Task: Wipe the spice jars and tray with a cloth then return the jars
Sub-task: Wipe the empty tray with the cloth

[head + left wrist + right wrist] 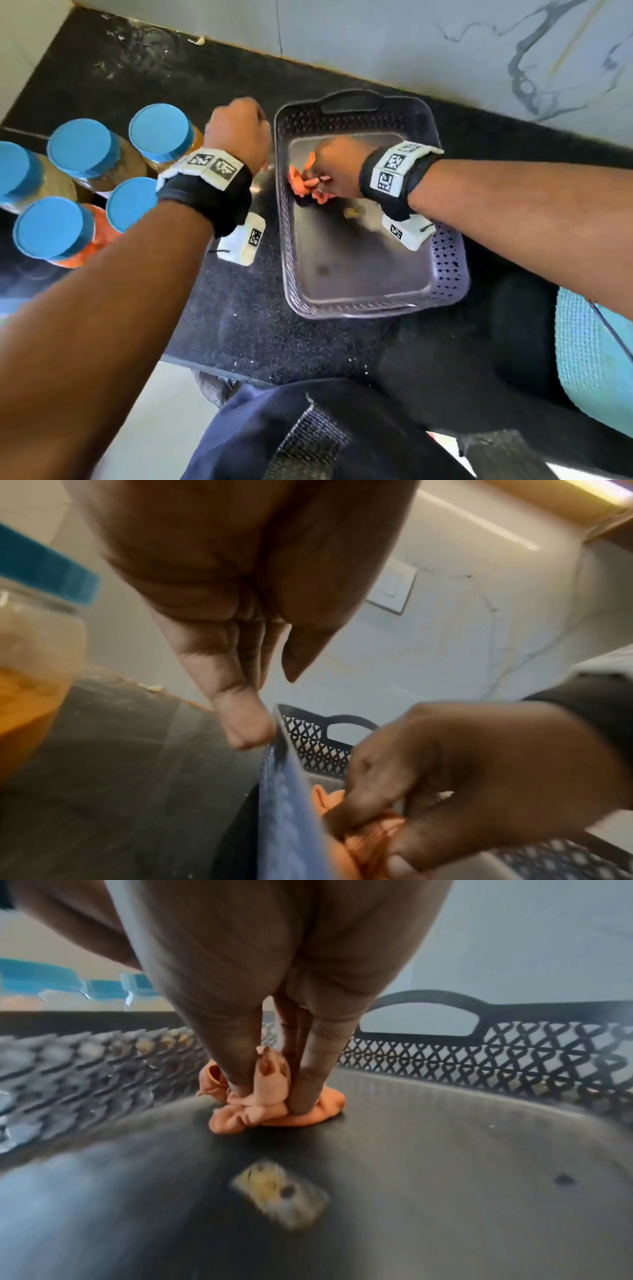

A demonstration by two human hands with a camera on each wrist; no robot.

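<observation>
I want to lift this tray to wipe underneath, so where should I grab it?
Take the grey perforated plastic tray by the cut-out handle in its far end wall, from above. The opening likely suits a curled-finger grip; the slanted lattice sides offer less purchase.

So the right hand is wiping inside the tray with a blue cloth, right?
Almost. The cloth is orange, not blue; the blue things are the jar lids. The right wrist view shows the right hand pressing the bunched orange cloth onto the floor of the tray.
</observation>
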